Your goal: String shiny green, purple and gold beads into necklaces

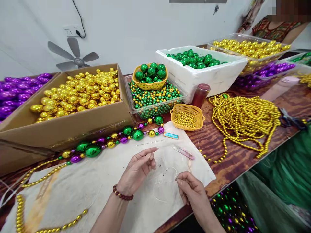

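Note:
My left hand (139,166), with a dark bead bracelet (122,193) at the wrist, is over the white cloth (97,191). Its fingers are loosely curled and apart, and I see nothing held in them. To its right, my right hand (191,189) pinches a thin pale thread (174,169) between thumb and forefinger. The thread loops down onto the cloth. Pink-handled thread snips (184,152) lie beyond my right hand. A small blue packet (171,135) rests farther back. A bead garland (93,150) in green, purple and gold stretches along the cloth's back edge.
A cardboard box (73,124) of gold beads stands back left. A yellow basket (188,126) of small gold beads sits behind the cloth, near a dark red bottle (200,95). Gold bead strings (245,124) are heaped right. A person (274,29) is at the far right.

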Demonstrator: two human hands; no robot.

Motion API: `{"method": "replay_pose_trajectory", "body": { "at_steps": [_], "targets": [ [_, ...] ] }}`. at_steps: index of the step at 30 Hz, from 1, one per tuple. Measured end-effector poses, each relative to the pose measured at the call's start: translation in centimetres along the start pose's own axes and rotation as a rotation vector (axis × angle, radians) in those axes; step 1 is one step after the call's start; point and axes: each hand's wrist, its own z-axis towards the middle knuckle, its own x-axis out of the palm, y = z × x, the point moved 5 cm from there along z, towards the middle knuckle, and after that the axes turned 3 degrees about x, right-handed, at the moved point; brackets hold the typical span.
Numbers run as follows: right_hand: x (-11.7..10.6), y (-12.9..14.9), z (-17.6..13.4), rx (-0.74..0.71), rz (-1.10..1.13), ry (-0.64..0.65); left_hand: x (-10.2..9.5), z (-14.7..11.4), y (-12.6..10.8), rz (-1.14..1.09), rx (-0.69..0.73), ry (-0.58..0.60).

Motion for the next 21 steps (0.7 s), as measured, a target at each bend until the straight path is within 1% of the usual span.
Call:
{"method": "replay_pose_trajectory", "body": {
  "at_steps": [2, 5, 10, 13, 16, 21],
  "targets": [
    [0.3, 0.1, 0.3, -0.014, 0.007, 0.005, 1.0, 0.0, 0.1, -0.140, 0.011, 0.012],
    [0.8, 0.2, 0.5, -0.033, 0.019, 0.018, 1.9, -0.3, 0.3, -0.274, 0.006, 0.001],
    [0.8, -0.4, 0.4, -0.006, 0.038, 0.013, 2.2, -0.3, 0.5, -0.426, -0.022, -0.056],
    [0.5, -0.8, 0.2, 0.004, 0.040, -0.003, 2.4, -0.2, 0.5, -0.509, -0.028, -0.059],
    [0.3, -1.0, 0.2, -0.013, 0.038, -0.008, 2.8, -0.1, 0.5, -0.527, -0.017, -0.038],
    [0.2, -1.3, 0.3, -0.030, 0.017, 0.029, 3.0, -0.2, 0.4, -0.444, 0.041, -0.017]
  ]
}}
